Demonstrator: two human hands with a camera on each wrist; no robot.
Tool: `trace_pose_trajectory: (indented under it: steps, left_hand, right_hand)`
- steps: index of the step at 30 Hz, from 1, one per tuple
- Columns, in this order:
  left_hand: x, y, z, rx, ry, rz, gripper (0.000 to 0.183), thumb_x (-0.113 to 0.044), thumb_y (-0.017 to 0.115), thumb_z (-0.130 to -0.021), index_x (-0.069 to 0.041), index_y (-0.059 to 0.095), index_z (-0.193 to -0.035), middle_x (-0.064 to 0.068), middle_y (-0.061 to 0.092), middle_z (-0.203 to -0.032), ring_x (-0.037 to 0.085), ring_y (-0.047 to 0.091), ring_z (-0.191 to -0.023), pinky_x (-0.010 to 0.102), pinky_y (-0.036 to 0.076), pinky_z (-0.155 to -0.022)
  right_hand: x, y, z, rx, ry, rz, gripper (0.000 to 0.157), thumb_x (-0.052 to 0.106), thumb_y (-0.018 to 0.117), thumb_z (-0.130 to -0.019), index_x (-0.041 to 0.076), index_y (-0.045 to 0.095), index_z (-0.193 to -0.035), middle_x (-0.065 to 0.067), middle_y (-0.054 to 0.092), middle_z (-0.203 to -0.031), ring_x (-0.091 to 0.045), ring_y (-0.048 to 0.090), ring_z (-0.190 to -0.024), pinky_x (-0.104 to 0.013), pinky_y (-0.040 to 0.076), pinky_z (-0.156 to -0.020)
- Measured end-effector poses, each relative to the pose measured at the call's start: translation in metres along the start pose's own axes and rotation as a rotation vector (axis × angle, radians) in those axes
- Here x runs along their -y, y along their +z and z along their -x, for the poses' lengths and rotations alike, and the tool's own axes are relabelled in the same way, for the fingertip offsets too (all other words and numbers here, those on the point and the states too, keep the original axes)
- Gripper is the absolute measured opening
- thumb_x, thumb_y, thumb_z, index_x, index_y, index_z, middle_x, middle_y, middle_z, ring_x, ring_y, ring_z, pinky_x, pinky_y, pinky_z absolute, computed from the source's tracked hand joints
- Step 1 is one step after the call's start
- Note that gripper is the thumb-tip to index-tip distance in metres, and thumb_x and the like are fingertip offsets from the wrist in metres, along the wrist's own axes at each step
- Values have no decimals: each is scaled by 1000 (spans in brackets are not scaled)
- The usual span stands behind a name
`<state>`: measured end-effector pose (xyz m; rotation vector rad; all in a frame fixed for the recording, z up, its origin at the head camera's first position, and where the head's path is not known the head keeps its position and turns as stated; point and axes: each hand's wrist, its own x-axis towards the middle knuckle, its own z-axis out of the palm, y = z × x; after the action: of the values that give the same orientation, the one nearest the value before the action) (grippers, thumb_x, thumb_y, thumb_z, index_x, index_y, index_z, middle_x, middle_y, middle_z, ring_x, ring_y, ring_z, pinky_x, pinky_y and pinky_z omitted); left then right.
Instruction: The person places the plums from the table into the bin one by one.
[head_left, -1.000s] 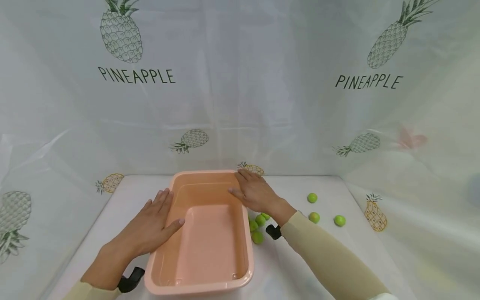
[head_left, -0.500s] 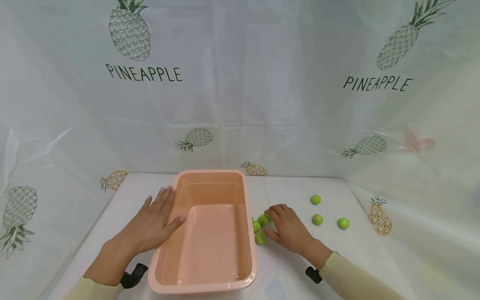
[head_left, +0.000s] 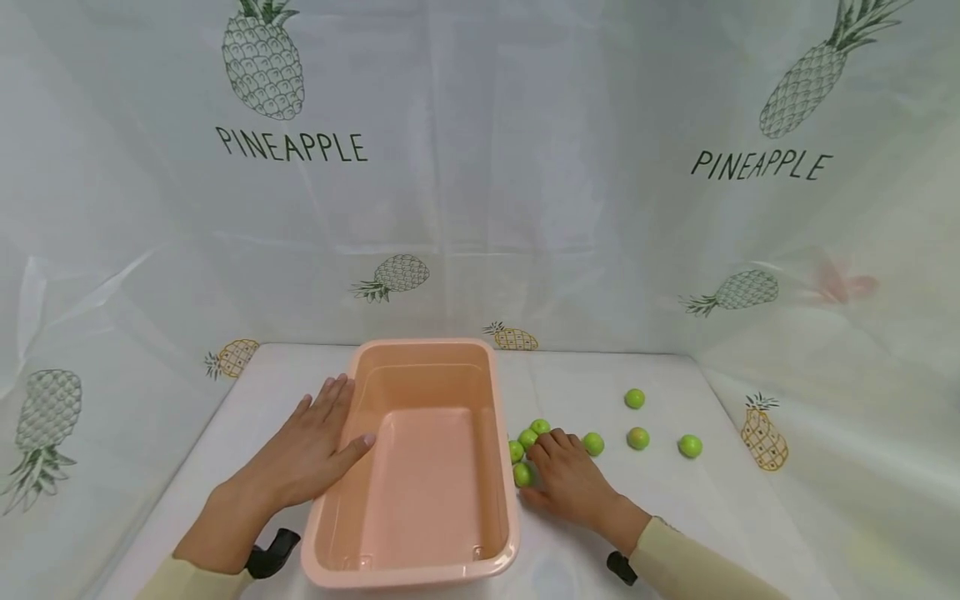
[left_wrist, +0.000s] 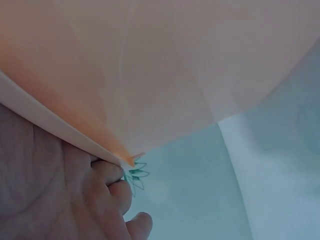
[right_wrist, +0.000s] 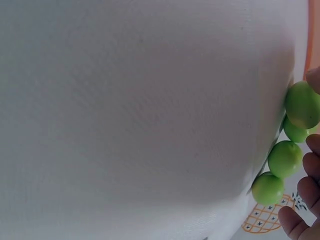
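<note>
An open peach-coloured plastic tub [head_left: 423, 492] stands on the white table, left of centre. My left hand [head_left: 303, 450] rests along its left rim, fingers straight, thumb reaching over the inside. In the left wrist view the palm [left_wrist: 45, 185] lies against the rim, above the outer wall [left_wrist: 165, 65]. To the right of the tub, small round green fruits [head_left: 522, 475] cluster by its wall. My right hand [head_left: 570, 479] is over this cluster, fingers slightly bent. From the right wrist, one fruit [right_wrist: 302, 105] appears between thumb and index finger; no firm grip shows.
Another green fruit [head_left: 593, 443] lies just beyond my right hand. Farther right are three more: a back one [head_left: 634, 398], a yellowish one [head_left: 638, 438] and a right one [head_left: 690, 446]. A pineapple-print sheet [head_left: 480, 167] hangs behind and around the table.
My right hand has left the tub's right rim and come down to the fruits beside it. One fruit behind the hand has come into view. My left hand has stayed on the left rim.
</note>
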<state>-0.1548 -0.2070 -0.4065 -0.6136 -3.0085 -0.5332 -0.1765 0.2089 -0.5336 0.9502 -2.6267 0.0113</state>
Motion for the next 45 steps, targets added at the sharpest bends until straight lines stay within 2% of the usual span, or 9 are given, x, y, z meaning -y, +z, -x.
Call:
trace_pose_trajectory:
  steps: [8, 11, 16, 19, 23, 27, 31, 37, 45]
  left_hand:
    - [-2, 0, -2, -11, 11, -19, 87, -52, 48, -109, 12, 24, -162, 30, 21, -171, 50, 18, -159, 70, 20, -125]
    - [-4, -1, -3, -7, 5, -32, 86, -53, 46, -110, 11, 24, -162, 29, 20, -171, 50, 17, -160, 70, 18, -125]
    - [-10, -2, -5, 16, -21, -80, 82, -52, 43, -111, 8, 25, -163, 28, 21, -172, 48, 18, -160, 69, 15, -127]
    - [-13, -1, -6, 13, -31, -110, 79, -48, 44, -111, 9, 26, -163, 28, 23, -171, 47, 19, -160, 69, 16, -127]
    - [-15, 0, -5, -4, -25, -127, 77, -44, 46, -111, 11, 27, -162, 30, 24, -170, 49, 21, -159, 70, 18, -126]
    - [-14, 1, -6, -9, -15, -119, 76, -42, 46, -112, 11, 26, -162, 31, 23, -170, 49, 21, -159, 70, 17, -126]
    - [-13, 2, -6, -10, -18, -119, 75, -42, 46, -111, 11, 26, -162, 30, 23, -170, 50, 21, -159, 71, 17, -125]
    - [-11, 2, -3, -24, -34, -141, 75, -40, 50, -110, 10, 30, -161, 30, 27, -169, 49, 24, -158, 70, 20, -125]
    - [-11, 2, -2, -43, -38, -141, 76, -43, 50, -110, 9, 31, -161, 28, 27, -170, 47, 24, -159, 69, 22, -125]
  right_hand:
    - [0, 7, -2, -45, 0, 40, 49, 60, 80, -86, 15, 62, -96, 3, 56, -91, -17, 47, -88, -35, 43, -74]
    - [0, 4, -2, -18, 22, 26, 45, 57, 78, -88, 16, 62, -96, 3, 55, -91, -17, 46, -88, -35, 42, -74]
    - [-9, -19, -7, -3, 105, -42, 35, 42, 79, -85, 13, 63, -98, 3, 57, -93, -18, 47, -89, -36, 42, -78]
    - [-21, -38, -19, -66, 138, -52, 34, 38, 78, -83, 11, 64, -96, 0, 59, -93, -21, 50, -90, -38, 43, -78]
    - [-35, -68, -47, -165, 128, -59, 34, 37, 76, -83, 8, 64, -94, -3, 59, -92, -24, 51, -88, -40, 42, -77]
    - [-33, -98, -81, -207, 91, -97, 32, 35, 76, -83, 8, 62, -94, -3, 59, -93, -24, 48, -86, -38, 38, -75]
    - [-8, -112, -114, -174, 10, -162, 30, 35, 76, -83, 11, 61, -94, -2, 61, -95, -21, 48, -88, -36, 38, -78]
    - [37, -100, -147, -162, -200, -166, 30, 35, 76, -84, 12, 61, -96, 0, 58, -94, -21, 48, -92, -37, 45, -87]
    - [71, -90, -162, -172, -336, -55, 26, 38, 72, -87, 16, 59, -92, 4, 51, -87, -18, 48, -86, -30, 40, -79]
